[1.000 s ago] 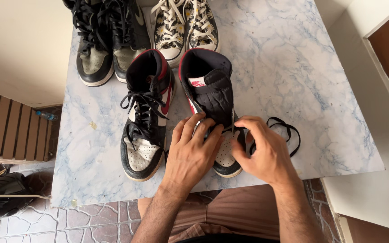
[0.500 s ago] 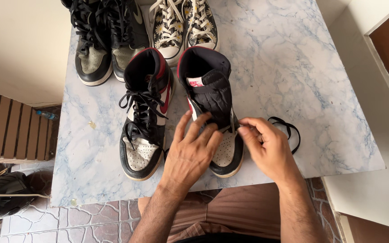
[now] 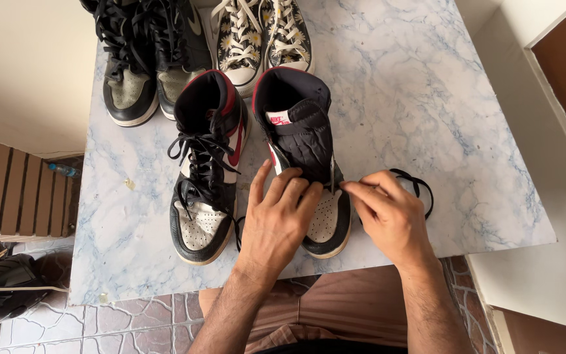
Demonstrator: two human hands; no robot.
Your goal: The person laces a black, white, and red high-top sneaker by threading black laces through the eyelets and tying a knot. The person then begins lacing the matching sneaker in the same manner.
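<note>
My left hand point(image 3: 276, 219) lies flat over the near part of the unlaced sneaker point(image 3: 302, 141) at the table's point(image 3: 427, 98) near middle, hiding its eyelets; my right hand point(image 3: 391, 219) pinches the black lace point(image 3: 417, 190), whose tip my fingertips point(image 3: 352, 189) cover, beside the shoe

Soft, even daylight; sharp, perhaps slight edge distortion.

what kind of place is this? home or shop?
Probably a home, not a shop: a blue-veined white marble-look tabletop holding worn high-top sneakers, a patterned tile floor, and a black helmet lying on it.
</note>
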